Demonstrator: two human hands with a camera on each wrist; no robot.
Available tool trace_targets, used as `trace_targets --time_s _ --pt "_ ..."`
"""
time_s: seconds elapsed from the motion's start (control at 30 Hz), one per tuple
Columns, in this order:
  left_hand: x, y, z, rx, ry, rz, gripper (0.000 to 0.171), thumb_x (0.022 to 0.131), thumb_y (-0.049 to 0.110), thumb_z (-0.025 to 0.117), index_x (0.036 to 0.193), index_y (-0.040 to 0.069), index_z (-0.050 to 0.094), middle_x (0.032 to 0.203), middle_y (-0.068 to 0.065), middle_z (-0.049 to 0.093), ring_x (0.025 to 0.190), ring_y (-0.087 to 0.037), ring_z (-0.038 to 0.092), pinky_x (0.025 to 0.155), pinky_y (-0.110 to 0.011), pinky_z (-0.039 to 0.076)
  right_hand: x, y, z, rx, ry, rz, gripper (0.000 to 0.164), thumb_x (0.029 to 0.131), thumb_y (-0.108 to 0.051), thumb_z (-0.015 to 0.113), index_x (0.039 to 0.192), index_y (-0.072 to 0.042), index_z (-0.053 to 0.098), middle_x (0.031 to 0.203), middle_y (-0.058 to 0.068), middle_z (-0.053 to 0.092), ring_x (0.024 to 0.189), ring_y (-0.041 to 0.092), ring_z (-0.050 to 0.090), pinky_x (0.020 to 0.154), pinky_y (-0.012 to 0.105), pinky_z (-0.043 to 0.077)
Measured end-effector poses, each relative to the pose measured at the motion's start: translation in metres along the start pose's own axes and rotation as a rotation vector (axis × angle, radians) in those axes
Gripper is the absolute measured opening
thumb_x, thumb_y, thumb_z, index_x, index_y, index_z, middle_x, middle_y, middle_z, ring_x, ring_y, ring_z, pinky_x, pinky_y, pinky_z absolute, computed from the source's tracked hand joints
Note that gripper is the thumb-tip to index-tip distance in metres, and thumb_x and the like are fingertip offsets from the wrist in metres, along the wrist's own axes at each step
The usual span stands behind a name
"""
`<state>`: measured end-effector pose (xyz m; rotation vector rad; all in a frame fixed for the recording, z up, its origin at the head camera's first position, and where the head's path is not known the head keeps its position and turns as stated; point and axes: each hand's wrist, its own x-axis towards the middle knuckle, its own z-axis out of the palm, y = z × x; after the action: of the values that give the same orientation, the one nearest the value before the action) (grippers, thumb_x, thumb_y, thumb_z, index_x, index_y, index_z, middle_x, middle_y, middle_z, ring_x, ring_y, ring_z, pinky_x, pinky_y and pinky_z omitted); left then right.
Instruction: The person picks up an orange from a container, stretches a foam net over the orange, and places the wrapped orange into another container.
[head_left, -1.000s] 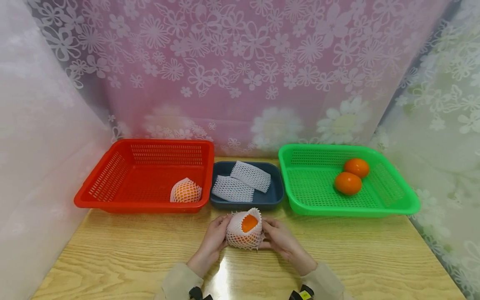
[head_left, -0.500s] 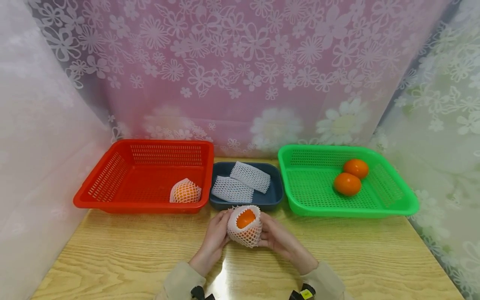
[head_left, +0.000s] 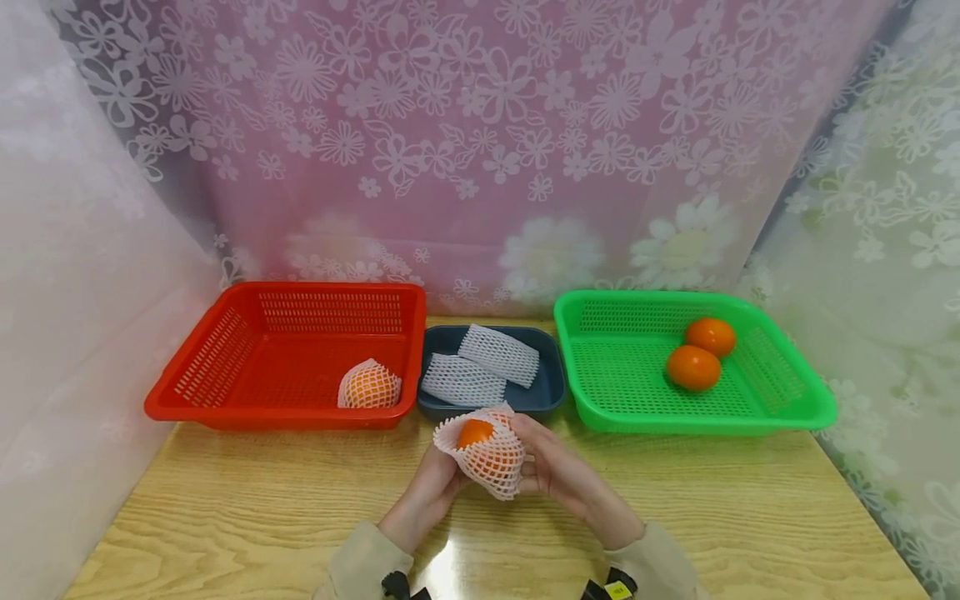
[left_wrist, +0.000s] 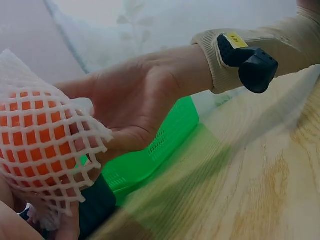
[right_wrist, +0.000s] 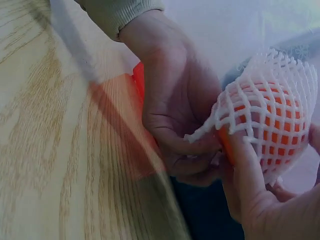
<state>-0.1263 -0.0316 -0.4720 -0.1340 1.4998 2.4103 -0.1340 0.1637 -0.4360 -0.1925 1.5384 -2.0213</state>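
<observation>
In the head view, a glossy orange fruit point(head_left: 476, 432) sits inside a white foam net sleeve point(head_left: 501, 463), held between both hands over the table's near middle. The sleeve's mouth gapes toward the upper left, baring part of the fruit. My left hand point(head_left: 431, 493) grips the wrapped fruit from the left, its fingers partly hidden behind the sleeve. From the other side my right hand point(head_left: 564, 476) holds it, thumb and fingers against the netting. The left wrist view shows the net point(left_wrist: 37, 135) stretched over the fruit, its loose edge lying by the right hand's fingers.
At the left stands a red basket point(head_left: 281, 414) holding one netted fruit point(head_left: 371, 387). A dark blue tray point(head_left: 553, 367) with two flat foam sleeves point(head_left: 499, 354) is just beyond the hands. On the right, a green basket point(head_left: 611, 422) contains two bare orange fruits point(head_left: 693, 367).
The wrapped fruit has turned in the hands, its sleeve opening swinging from facing up to the upper left. My right hand has shifted up over the netting; my left has slid lower behind it.
</observation>
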Motion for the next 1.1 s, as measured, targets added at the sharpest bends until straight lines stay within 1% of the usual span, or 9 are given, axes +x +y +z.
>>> trace_targets --time_s 0.13,0.23,0.37,0.6,0.73,0.87,0.97,1.03,1.1 --pt "-0.001 0.001 0.001 -0.034 -0.018 -0.039 0.037 0.108 0.028 0.046 0.138 0.008 0.056 0.099 0.005 0.065 0.085 -0.01 0.059 0.074 -0.026 0.052 0.002 -0.001 0.004 -0.035 0.152 -0.04 0.034 0.106 -0.035 0.054 0.128 -0.01 0.048 0.107 0.001 0.06 0.078 0.012 0.067 0.062 0.023 0.056" --pt "-0.002 0.0 0.001 -0.092 -0.04 -0.057 0.035 0.11 0.025 0.041 0.136 0.005 0.054 0.096 0.004 0.064 0.084 -0.01 0.058 0.075 -0.027 0.051 0.004 -0.001 0.006 -0.069 0.234 -0.077 0.02 0.105 -0.03 0.057 0.112 -0.013 0.053 0.101 0.0 0.063 0.071 0.009 0.063 0.057 0.021 0.052" --pt "-0.002 -0.001 0.001 -0.179 -0.073 -0.085 0.037 0.111 0.029 0.037 0.137 0.007 0.052 0.101 0.002 0.062 0.088 -0.009 0.057 0.077 -0.024 0.051 0.004 0.002 0.005 -0.075 0.222 -0.105 0.014 0.107 -0.029 0.053 0.108 -0.015 0.053 0.094 -0.005 0.066 0.071 0.005 0.063 0.059 0.02 0.05" --pt "-0.002 0.004 0.005 -0.312 -0.112 -0.162 0.05 0.111 0.039 0.031 0.148 0.006 0.038 0.11 0.0 0.058 0.093 -0.006 0.056 0.078 -0.018 0.051 0.005 0.006 0.005 -0.038 0.158 -0.148 0.018 0.107 -0.035 0.048 0.105 -0.017 0.051 0.082 -0.008 0.062 0.064 0.002 0.056 0.055 0.018 0.042" --pt "-0.004 0.007 0.008 -0.366 -0.106 -0.183 0.05 0.11 0.042 0.032 0.146 0.008 0.041 0.11 0.002 0.062 0.091 -0.005 0.057 0.076 -0.017 0.05 0.007 0.009 0.003 -0.014 0.117 -0.162 0.018 0.106 -0.034 0.05 0.108 -0.016 0.053 0.087 -0.007 0.067 0.069 0.003 0.06 0.058 0.018 0.046" --pt "-0.005 0.008 0.01 -0.366 -0.112 -0.181 0.047 0.111 0.039 0.03 0.143 0.008 0.044 0.108 0.003 0.065 0.091 -0.003 0.06 0.077 -0.017 0.051 0.007 0.01 0.004 -0.03 0.141 -0.156 0.021 0.106 -0.031 0.051 0.116 -0.012 0.053 0.089 -0.007 0.068 0.069 0.003 0.059 0.06 0.019 0.048" --pt "-0.005 0.009 0.009 -0.342 -0.098 -0.169 0.05 0.111 0.041 0.029 0.146 0.006 0.042 0.109 0.003 0.066 0.094 -0.004 0.061 0.08 -0.019 0.052 0.006 0.007 0.007 -0.109 0.237 -0.156 0.03 0.108 -0.026 0.05 0.131 -0.006 0.049 0.101 -0.002 0.066 0.078 0.007 0.061 0.07 0.025 0.053" --pt "-0.005 0.01 0.009 -0.316 -0.085 -0.156 0.053 0.111 0.041 0.031 0.15 0.006 0.038 0.112 0.002 0.065 0.098 -0.005 0.062 0.083 -0.021 0.054 0.005 0.004 0.009 -0.194 0.296 -0.192 0.038 0.109 -0.024 0.048 0.141 -0.005 0.044 0.114 0.004 0.064 0.09 0.009 0.063 0.081 0.031 0.055" --pt "-0.005 0.01 0.008 -0.291 -0.069 -0.141 0.055 0.11 0.041 0.034 0.153 0.006 0.035 0.115 0.001 0.064 0.101 -0.007 0.062 0.086 -0.024 0.054 0.004 0.001 0.01 -0.294 0.314 -0.268 0.043 0.109 -0.025 0.047 0.148 -0.008 0.042 0.13 0.009 0.059 0.109 0.013 0.062 0.094 0.036 0.052"
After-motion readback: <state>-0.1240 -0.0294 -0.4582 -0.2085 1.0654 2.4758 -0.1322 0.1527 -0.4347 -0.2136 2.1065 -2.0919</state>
